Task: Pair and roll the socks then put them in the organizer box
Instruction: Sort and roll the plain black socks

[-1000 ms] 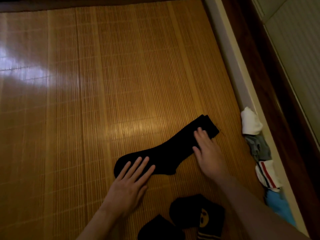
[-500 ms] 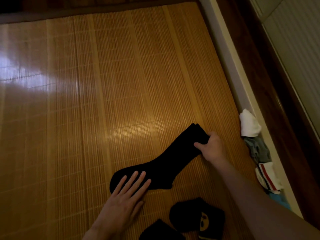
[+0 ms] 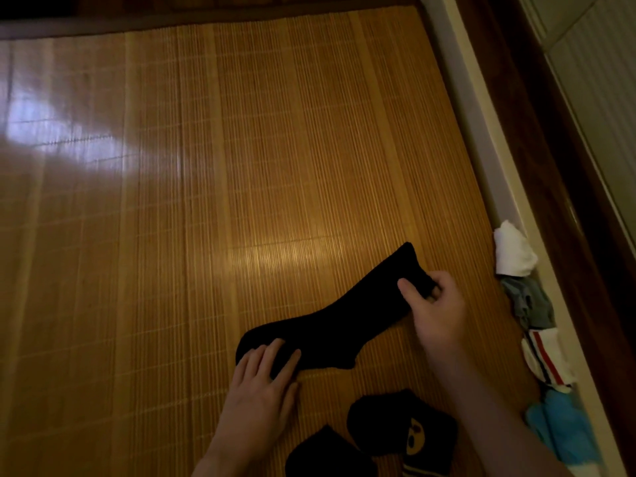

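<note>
Sock (image 3: 344, 325) cuff inside right hand (image 3: 437, 308), toe beneath left hand (image 3: 265, 376)

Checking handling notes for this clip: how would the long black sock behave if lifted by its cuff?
Probably floppy: the black sock lies flat and bent. Likely light: the right hand pinches its cuff. Might slide on the glossy mat.

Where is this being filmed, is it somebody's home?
Probably a bedroom at home: a woven bamboo mat covers what looks like a bed, a dark wooden frame runs along its edge, and a black sock lies on it, other socks wedged alongside.
</note>
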### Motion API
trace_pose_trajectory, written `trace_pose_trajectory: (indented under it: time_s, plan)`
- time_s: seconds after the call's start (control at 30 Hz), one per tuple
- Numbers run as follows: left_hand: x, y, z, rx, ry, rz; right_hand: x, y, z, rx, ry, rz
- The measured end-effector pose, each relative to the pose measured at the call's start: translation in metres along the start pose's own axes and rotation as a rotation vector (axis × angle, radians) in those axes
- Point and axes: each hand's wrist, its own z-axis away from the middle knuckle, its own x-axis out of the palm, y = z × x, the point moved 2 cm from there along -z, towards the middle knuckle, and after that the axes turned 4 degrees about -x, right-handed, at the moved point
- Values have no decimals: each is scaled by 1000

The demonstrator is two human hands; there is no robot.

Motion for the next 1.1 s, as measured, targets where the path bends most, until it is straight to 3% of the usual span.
trace_pose_trajectory:
  time_s: [0.2,0.37,0.47,0.53,0.6,0.73,0.83,0.97,1.1]
  plan:
    - [2,-5,1,30,18,-27,33,-4,68,-217,-71,100]
    - [16,-12,3,84,14,158,74,6,120,-253,-113,229]
    - [12,-13,7,216,58,241,103,12,142,-234,-181,299]
    - [5,-12,12,299,121,419,120,17,152,-293,-188,362]
    - [2,-19,19,204,248,564,133,22,158,-334,-203,407]
    - [8,-47,31,-222,385,743,146,32,162,-336,-286,472]
    - [7,-59,37,-367,273,974,148,29,162,-349,-211,484]
    - [10,-59,33,-385,172,1104,150,26,159,-323,-45,427]
    - [-5,-42,13,-309,-103,1809,154,34,164,-382,-112,471]
